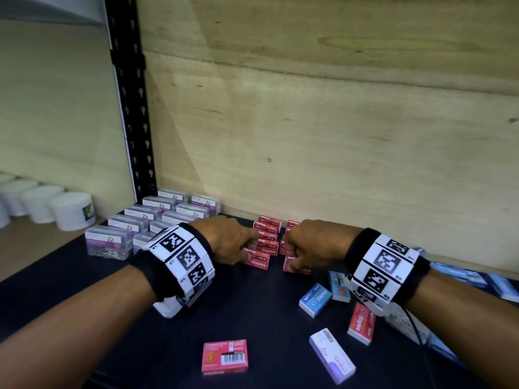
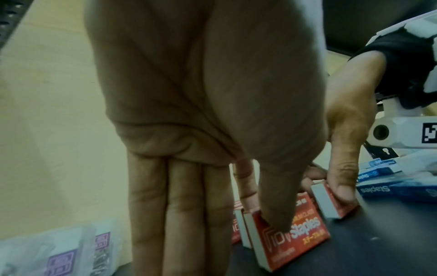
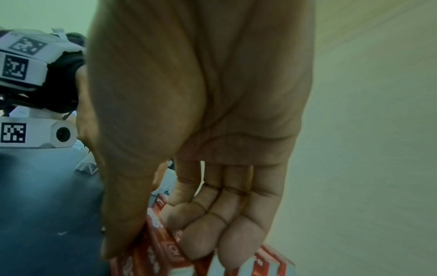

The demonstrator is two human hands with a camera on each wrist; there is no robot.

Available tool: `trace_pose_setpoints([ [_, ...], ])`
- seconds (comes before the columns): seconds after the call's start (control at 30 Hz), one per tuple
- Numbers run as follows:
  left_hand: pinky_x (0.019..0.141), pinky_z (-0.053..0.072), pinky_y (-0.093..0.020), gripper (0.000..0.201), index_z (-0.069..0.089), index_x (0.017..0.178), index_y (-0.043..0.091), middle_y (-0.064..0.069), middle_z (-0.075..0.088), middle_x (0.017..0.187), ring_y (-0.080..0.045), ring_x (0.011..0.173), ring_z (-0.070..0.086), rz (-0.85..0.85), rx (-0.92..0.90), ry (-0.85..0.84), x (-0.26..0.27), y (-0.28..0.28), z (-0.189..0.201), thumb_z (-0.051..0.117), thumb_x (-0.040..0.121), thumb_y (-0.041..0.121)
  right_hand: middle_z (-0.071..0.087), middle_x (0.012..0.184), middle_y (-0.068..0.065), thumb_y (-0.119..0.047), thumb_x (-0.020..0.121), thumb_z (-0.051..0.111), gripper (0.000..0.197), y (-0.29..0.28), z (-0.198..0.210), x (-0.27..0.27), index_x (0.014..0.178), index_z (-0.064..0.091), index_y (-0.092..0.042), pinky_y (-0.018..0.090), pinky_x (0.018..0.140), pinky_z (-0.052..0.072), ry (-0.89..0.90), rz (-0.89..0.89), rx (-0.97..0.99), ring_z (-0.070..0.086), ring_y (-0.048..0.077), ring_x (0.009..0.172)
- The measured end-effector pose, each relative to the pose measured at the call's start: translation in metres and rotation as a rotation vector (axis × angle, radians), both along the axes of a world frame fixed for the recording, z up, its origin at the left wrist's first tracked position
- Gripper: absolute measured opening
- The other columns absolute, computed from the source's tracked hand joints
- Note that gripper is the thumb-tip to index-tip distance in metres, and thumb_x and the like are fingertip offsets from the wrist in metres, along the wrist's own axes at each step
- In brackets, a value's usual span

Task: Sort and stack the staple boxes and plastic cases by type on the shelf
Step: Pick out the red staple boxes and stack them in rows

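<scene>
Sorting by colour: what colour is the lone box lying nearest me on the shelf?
Red box, barcode side up; the head view shows it best.

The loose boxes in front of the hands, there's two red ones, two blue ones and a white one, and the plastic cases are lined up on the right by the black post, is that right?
One slip: the head view shows the plastic cases on the left, beside the black post. The loose red, blue and white boxes are as you said.

red staple boxes (image 1: 264,242), blue staple box (image 1: 315,299)
</scene>
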State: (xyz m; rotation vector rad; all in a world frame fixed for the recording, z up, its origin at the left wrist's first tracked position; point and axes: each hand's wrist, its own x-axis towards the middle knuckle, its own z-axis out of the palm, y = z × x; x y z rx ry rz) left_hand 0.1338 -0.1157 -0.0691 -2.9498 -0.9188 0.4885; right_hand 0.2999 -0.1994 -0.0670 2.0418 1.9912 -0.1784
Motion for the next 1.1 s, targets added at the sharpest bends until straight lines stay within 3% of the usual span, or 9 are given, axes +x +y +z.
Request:
trace_pose_setpoints([
  [0.17, 0.081, 0.04, -0.031, 0.042, 0.037, 0.137, 0.033, -0.005, 0.062, 0.119, -0.023, 0.099, 0.059, -0.01, 0.035, 0.001, -0.002, -0.002, -0.001, 0.046, 0.099, 0.046, 0.068, 0.096, 0.001, -0.041, 0.086, 0.072, 0.029, 0.008, -0.001, -0.004, 0.102, 0.068, -0.016, 0.027, 0.062, 0.04, 0.015, 0.015, 0.011, 0.055, 0.016, 0.078],
  [0.43, 0.085, 0.043, -0.034, 0.046, 0.036, 0.138, 0.032, -0.005, 0.062, 0.121, -0.023, 0.1, 0.06, 0.009, 0.032, 0.001, -0.003, -0.004, -0.002, 0.047, 0.097, 0.048, 0.065, 0.087, -0.004, -0.04, 0.086, 0.072, 0.027, 0.007, -0.002, -0.005, 0.099, 0.067, -0.018, 0.027, 0.059, 0.039, 0.041, 0.019, 0.03, 0.055, 0.014, 0.076],
  [0.53, 0.079, 0.043, -0.033, 0.056, 0.025, 0.142, 0.031, -0.006, 0.063, 0.11, -0.018, 0.079, 0.053, 0.032, -0.006, -0.011, -0.004, -0.006, -0.002, 0.051, 0.095, 0.05, 0.054, 0.078, -0.012, -0.041, 0.087, 0.071, 0.023, -0.003, 0.006, -0.002, 0.099, 0.061, -0.024, 0.025, 0.057, 0.035, 0.053, 0.021, 0.051, 0.051, 0.01, 0.072],
  [0.63, 0.076, 0.043, -0.032, 0.063, 0.017, 0.14, 0.028, 0.003, 0.055, 0.081, -0.011, 0.067, 0.05, 0.052, -0.055, -0.028, -0.004, -0.008, -0.002, 0.053, 0.094, 0.051, 0.056, 0.082, -0.014, -0.039, 0.09, 0.068, 0.019, -0.021, 0.017, 0.008, 0.102, 0.062, -0.026, 0.024, 0.063, 0.041, 0.107, 0.013, 0.042, 0.054, 0.009, 0.077],
  [0.73, 0.077, 0.042, -0.032, 0.052, 0.022, 0.122, 0.028, 0.008, 0.049, 0.074, -0.011, 0.069, 0.053, 0.102, -0.117, -0.04, -0.009, -0.008, -0.001, 0.053, 0.092, 0.055, 0.062, 0.09, -0.014, -0.032, 0.09, 0.069, 0.019, -0.048, 0.026, 0.02, 0.108, 0.065, -0.026, 0.019, 0.07, 0.044, 0.154, -0.005, -0.055, 0.059, 0.007, 0.082],
  [0.8, 0.078, 0.043, -0.033, 0.046, 0.025, 0.111, 0.028, 0.004, 0.055, 0.083, -0.015, 0.078, 0.056, 0.13, -0.158, -0.034, -0.016, -0.007, 0.002, 0.054, 0.09, 0.057, 0.062, 0.092, -0.015, -0.026, 0.09, 0.069, 0.023, -0.068, 0.028, 0.026, 0.113, 0.065, -0.027, 0.013, 0.065, 0.041, 0.164, -0.017, -0.15, 0.058, 0.003, 0.08],
  [0.9, 0.078, 0.045, -0.035, 0.043, 0.031, 0.106, 0.029, -0.004, 0.06, 0.099, -0.016, 0.081, 0.053, 0.138, -0.224, -0.017, -0.032, -0.011, 0.004, 0.056, 0.088, 0.058, 0.061, 0.098, -0.013, -0.025, 0.086, 0.073, 0.034, -0.093, 0.024, 0.035, 0.118, 0.063, -0.033, 0.019, 0.073, 0.046, 0.16, -0.028, -0.239, 0.058, 0.006, 0.084],
  [1.0, 0.088, 0.045, -0.033, 0.034, 0.045, 0.104, 0.037, 0.009, 0.059, 0.099, -0.01, 0.088, 0.055, 0.104, -0.299, -0.013, -0.046, -0.025, 0.007, 0.061, 0.084, 0.06, 0.059, 0.103, -0.012, -0.03, 0.079, 0.08, 0.049, -0.106, 0.013, 0.038, 0.123, 0.06, -0.039, 0.023, 0.079, 0.046, 0.115, -0.026, -0.272, 0.059, 0.01, 0.093],
  [1.1, 0.092, 0.044, -0.028, 0.031, 0.059, 0.101, 0.041, 0.019, 0.059, 0.103, -0.002, 0.098, 0.055, 0.06, -0.364, 0.013, -0.056, -0.046, 0.012, 0.067, 0.079, 0.061, 0.062, 0.107, -0.01, -0.029, 0.077, 0.081, 0.049, -0.109, 0.004, 0.036, 0.121, 0.061, -0.038, 0.024, 0.078, 0.046, 0.094, -0.013, -0.239, 0.059, 0.011, 0.097],
])
